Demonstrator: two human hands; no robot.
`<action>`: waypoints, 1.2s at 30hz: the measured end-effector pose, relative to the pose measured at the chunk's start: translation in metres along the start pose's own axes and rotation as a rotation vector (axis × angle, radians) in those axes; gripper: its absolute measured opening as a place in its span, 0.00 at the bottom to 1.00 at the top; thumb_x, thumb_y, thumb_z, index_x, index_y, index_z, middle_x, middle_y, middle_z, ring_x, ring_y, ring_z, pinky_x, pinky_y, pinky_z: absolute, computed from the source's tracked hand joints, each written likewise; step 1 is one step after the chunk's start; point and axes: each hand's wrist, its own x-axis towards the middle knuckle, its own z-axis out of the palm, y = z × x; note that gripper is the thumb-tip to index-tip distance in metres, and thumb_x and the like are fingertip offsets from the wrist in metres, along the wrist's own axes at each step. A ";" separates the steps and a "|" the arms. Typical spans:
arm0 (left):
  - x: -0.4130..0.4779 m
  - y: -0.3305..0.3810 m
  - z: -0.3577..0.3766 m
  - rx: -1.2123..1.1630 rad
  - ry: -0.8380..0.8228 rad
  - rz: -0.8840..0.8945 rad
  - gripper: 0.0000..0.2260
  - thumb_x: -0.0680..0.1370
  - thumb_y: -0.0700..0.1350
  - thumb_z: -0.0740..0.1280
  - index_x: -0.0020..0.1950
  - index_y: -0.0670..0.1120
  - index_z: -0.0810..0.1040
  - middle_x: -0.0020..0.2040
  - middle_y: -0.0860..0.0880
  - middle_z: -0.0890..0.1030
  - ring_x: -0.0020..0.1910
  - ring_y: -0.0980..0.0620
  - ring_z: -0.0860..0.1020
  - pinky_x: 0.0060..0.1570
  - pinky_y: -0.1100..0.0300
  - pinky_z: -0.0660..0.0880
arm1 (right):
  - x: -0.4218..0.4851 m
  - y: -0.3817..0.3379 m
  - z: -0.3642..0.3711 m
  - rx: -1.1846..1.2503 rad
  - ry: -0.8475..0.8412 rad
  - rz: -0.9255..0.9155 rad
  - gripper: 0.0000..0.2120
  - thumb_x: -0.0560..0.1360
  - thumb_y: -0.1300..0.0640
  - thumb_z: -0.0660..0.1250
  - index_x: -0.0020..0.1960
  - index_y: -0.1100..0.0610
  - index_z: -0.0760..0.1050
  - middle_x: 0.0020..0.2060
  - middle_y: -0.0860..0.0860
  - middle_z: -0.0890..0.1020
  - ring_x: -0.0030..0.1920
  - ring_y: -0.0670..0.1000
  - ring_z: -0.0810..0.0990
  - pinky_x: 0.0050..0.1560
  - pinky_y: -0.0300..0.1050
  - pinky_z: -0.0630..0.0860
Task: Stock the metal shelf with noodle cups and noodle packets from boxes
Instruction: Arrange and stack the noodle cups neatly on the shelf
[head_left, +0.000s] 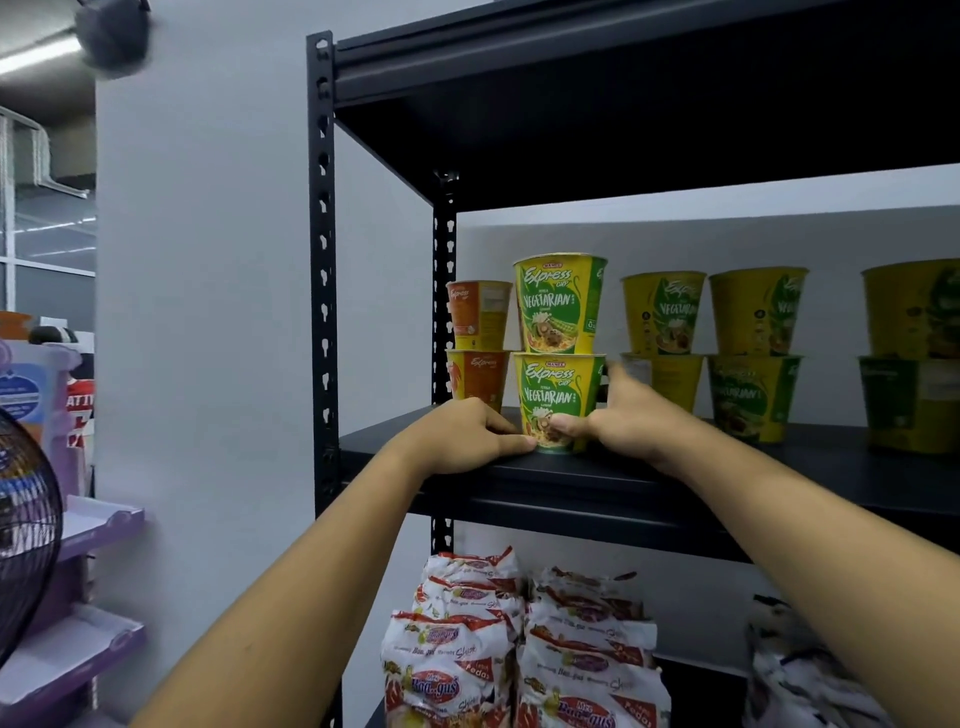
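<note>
A green and yellow vegetarian noodle cup (558, 395) stands near the front edge of the black metal shelf (571, 473), with a second identical cup (560, 304) stacked on it. My left hand (470, 434) and my right hand (626, 415) grip the bottom cup's base from either side. Behind and left, two orange cups (478, 317) stand stacked. More yellow vegetarian cups (753, 312) stand stacked in pairs to the right.
White and red noodle packets (519, 649) are piled on the shelf level below. The shelf's black upright post (322, 260) stands at left against a grey wall. A black fan (23, 530) and purple trays (88, 525) are at far left.
</note>
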 end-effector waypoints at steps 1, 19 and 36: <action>-0.001 0.001 -0.001 0.004 -0.005 0.007 0.19 0.81 0.63 0.65 0.63 0.54 0.85 0.55 0.55 0.85 0.52 0.57 0.79 0.52 0.60 0.76 | -0.006 0.000 -0.006 0.003 -0.011 -0.004 0.39 0.69 0.52 0.81 0.74 0.49 0.63 0.64 0.47 0.79 0.59 0.49 0.78 0.64 0.49 0.74; 0.028 0.147 0.055 -0.010 -0.148 0.305 0.31 0.76 0.73 0.63 0.72 0.56 0.78 0.65 0.55 0.82 0.60 0.55 0.79 0.61 0.55 0.76 | -0.113 0.058 -0.159 -0.128 0.176 0.116 0.37 0.67 0.45 0.81 0.71 0.44 0.68 0.62 0.43 0.81 0.63 0.49 0.78 0.69 0.55 0.72; 0.049 0.320 0.133 -0.458 -0.244 0.490 0.23 0.79 0.52 0.74 0.74 0.55 0.75 0.67 0.59 0.81 0.65 0.61 0.78 0.66 0.61 0.71 | -0.196 0.119 -0.295 -0.154 0.335 0.146 0.32 0.68 0.48 0.82 0.67 0.43 0.69 0.61 0.43 0.81 0.62 0.49 0.79 0.67 0.55 0.74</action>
